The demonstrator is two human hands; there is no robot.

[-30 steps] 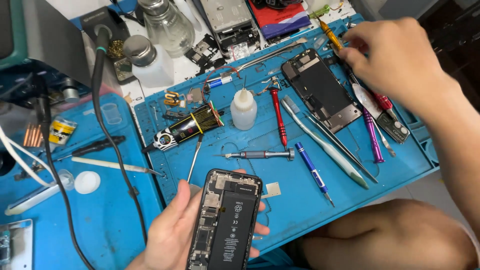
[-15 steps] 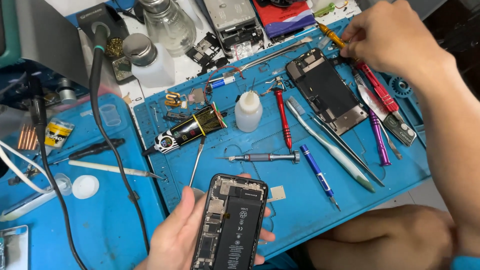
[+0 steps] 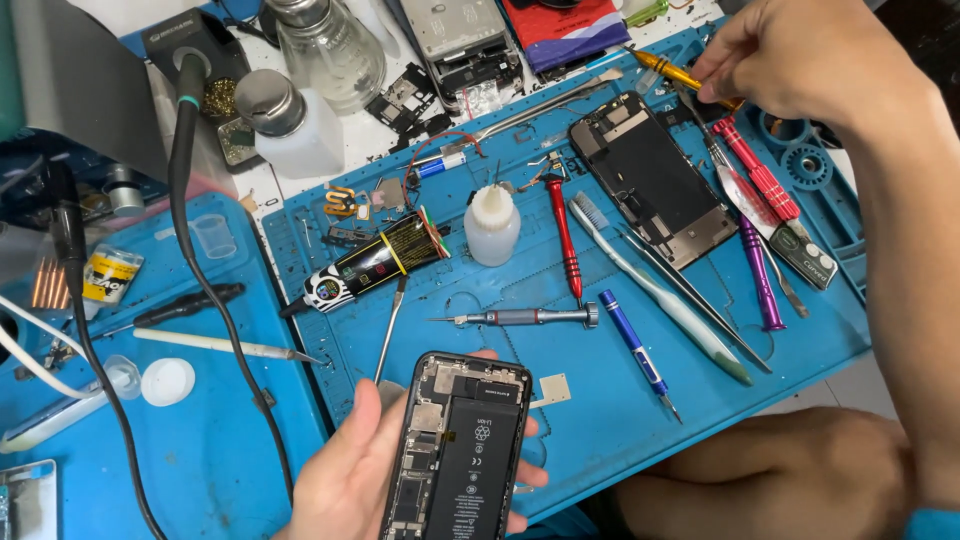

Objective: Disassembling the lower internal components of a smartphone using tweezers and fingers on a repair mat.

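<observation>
- Near centre of the bench: left hand (image 3: 365, 480) cradles an opened phone (image 3: 458, 450), fingers wrapped round both edges, battery and boards facing up, phone held just above the near edge of the blue mat (image 3: 600, 420).
- Far right: right hand (image 3: 790, 55) is pinched on a yellow-handled tool (image 3: 672, 70), which lies at the mat's far edge, tip pointing left.
- Just near of that hand: red screwdriver (image 3: 755, 170), then a purple-handled tool (image 3: 760, 275), both on the mat's right side.
- Detached dark screen panel (image 3: 650, 180) lies face-down-ish on the mat, left of the red screwdriver; exact face cannot tell.
- Mat centre: white squeeze bottle (image 3: 492, 225) upright, second red driver (image 3: 565, 235) just right of it, grey precision driver (image 3: 525, 318) lying crosswise between bottle and phone.
- Blue driver (image 3: 635, 350) and a white toothbrush (image 3: 655, 290) lie diagonally right of the phone.
- Black glue tube (image 3: 375, 262) lies left of the bottle.
- Far left: glass jar (image 3: 325, 50) and pump dispenser bottle (image 3: 290, 125) off the mat.
</observation>
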